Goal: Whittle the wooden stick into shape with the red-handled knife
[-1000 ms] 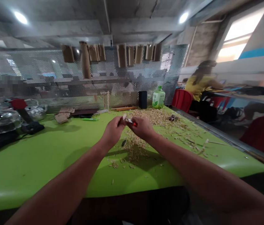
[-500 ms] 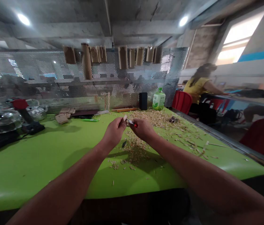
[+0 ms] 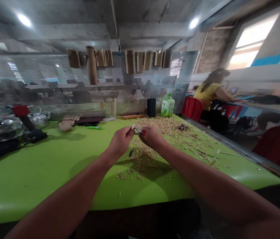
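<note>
My left hand (image 3: 121,140) pinches a small pale wooden piece (image 3: 133,127) at its fingertips, above the green table (image 3: 40,172). My right hand (image 3: 151,136) is shut on a small knife with a red handle (image 3: 141,131), whose thin blade points left, touching or almost touching the wood. Most of the handle is hidden in my fingers. Below both hands lies a heap of wood shavings (image 3: 142,157), and a small dark object (image 3: 131,152) sits on the table just under my left hand.
More shavings spread right toward a metal table edge (image 3: 231,143). At the back stand a green-capped bottle (image 3: 168,105) and a black cylinder (image 3: 151,107) before a perforated metal screen (image 3: 55,83). A person in a yellow shirt (image 3: 208,96) sits far right.
My hands have drawn slightly closer together, and my right hand now covers more of the red handle. The knife blade sits nearer the wooden piece.
</note>
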A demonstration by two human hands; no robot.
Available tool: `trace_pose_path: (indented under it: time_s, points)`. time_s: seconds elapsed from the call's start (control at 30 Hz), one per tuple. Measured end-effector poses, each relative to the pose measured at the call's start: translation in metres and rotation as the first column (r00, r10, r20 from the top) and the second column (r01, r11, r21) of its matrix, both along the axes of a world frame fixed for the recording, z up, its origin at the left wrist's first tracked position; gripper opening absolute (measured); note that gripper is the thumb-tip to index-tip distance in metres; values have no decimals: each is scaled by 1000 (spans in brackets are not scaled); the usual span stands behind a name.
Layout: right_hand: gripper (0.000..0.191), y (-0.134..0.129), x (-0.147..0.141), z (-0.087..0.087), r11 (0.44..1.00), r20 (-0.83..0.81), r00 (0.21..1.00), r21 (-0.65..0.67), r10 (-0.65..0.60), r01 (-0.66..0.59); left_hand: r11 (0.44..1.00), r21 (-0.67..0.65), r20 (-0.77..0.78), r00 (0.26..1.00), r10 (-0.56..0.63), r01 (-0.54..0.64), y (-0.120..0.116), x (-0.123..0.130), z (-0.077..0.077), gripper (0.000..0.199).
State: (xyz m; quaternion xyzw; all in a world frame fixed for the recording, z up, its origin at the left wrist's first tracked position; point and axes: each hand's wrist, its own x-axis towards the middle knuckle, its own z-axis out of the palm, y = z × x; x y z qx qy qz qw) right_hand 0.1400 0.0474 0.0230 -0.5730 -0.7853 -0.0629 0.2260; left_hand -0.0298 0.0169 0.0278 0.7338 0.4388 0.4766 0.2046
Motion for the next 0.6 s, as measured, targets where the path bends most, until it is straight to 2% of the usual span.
trace_pose_path:
  time_s: [0.07, 0.17, 0.37, 0.6]
  points:
    - [32, 0, 1, 3, 999, 34, 998, 16, -50, 50, 999, -10, -14, 999, 37, -37, -3, 4, 2, 22]
    - [32, 2, 3, 7, 993, 47, 994, 62, -101, 98, 997, -56, 45, 997, 62, -59, -6, 10, 2, 26]
    - [36, 17, 9, 6, 983, 69, 990, 145, -126, 115, 975, -222, 188, 981, 55, -13, -4, 19, -2, 29]
    - [34, 30, 11, -2, 979, 100, 987, 174, -128, 109, 869, -488, 338, 936, 94, 89, -5, 26, 9, 27]
